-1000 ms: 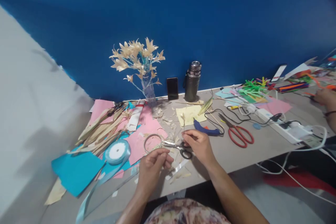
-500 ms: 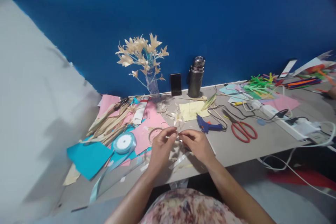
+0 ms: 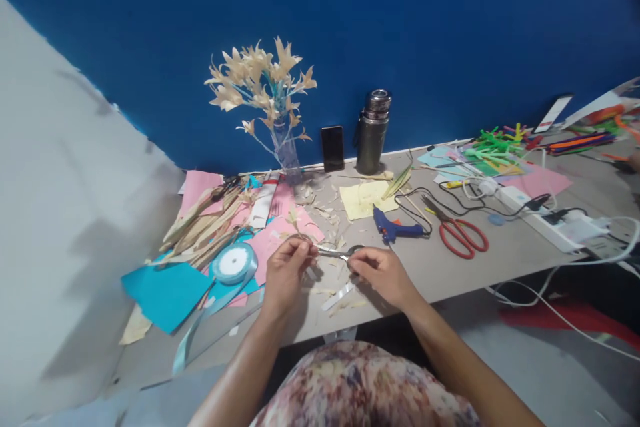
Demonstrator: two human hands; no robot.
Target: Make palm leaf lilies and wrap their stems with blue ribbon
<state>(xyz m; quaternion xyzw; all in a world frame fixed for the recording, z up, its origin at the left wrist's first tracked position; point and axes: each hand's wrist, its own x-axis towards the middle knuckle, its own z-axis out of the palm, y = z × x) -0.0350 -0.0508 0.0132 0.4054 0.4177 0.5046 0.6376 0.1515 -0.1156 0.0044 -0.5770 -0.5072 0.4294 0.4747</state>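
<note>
- Held at the black finger loops by the right hand [image 3: 385, 277]: small metal scissors [image 3: 330, 253], just to the left of its fingertips and bridging the gap between both hands.
- Closed on the loops, mainly with thumb and index finger, at the right hand; back of the hand turned up.
- Pinched, as far as visible, between thumb and fingers of the left hand [image 3: 287, 273]: small cream flower [image 3: 293, 217], with petals just above the fingertips and stem largely hidden.
- Partly covered behind the left fingertips: a tape ring, with contact not possible to tell.
- Along the near side, crossing below the wrists: front edge of the grey counter [image 3: 433, 273], slanting up toward the right.
- To the right of the right hand: bare strip of counter, bounded farther over by red-handled scissors [image 3: 463, 238].
- Beyond the right hand: blue glue gun [image 3: 395, 225], near but apart, limiting room on the far side.
- To the left of the left hand: pink paper and ribbon spool [image 3: 233, 263], leaving little room.
- Below the small metal scissors, between the hands: white strip [image 3: 340, 295] and scattered scraps.
- Pointed left, blade tips close to the left fingertips; long axis of the small metal scissors nearly level across the view. Spread of the blades too small to judge.
- Directed upward and away, leaning slightly left: head of the small cream flower, with long axis crosswise to the blades.
</note>
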